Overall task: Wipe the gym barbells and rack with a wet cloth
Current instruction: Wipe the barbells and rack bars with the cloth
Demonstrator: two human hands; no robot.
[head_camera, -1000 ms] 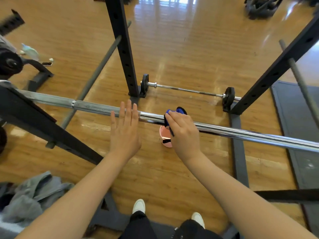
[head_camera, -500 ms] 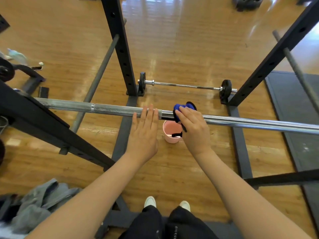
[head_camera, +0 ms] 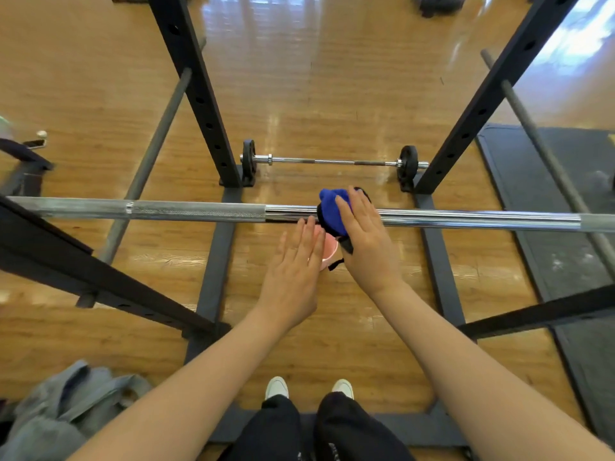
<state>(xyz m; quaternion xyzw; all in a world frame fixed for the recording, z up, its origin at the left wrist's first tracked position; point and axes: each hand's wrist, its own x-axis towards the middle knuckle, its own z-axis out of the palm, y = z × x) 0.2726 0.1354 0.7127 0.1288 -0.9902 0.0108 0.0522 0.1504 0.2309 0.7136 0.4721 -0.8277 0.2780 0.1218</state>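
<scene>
Nearest the camera, the person's shoes (head_camera: 277, 387) stand on the wooden floor (head_camera: 349, 344) inside the rack's base. Above them the left hand (head_camera: 293, 277) is released, fingers straight, its tips at or just short of the racked barbell (head_camera: 199, 211); contact cannot be told. The right hand (head_camera: 369, 247) has its grip pressed over the blue cloth (head_camera: 332, 207), which is draped on the bar's smooth chrome middle; whether the thumb closes beneath is hidden. A pink cup (head_camera: 329, 252) sits on the floor directly below. A hard sideways stroke could roll the bar on its hooks or let the cloth slip off and drop. Farther off, the rack upright (head_camera: 196, 94) rises, and a smaller barbell (head_camera: 332, 161) lies on the floor between the posts.
</scene>
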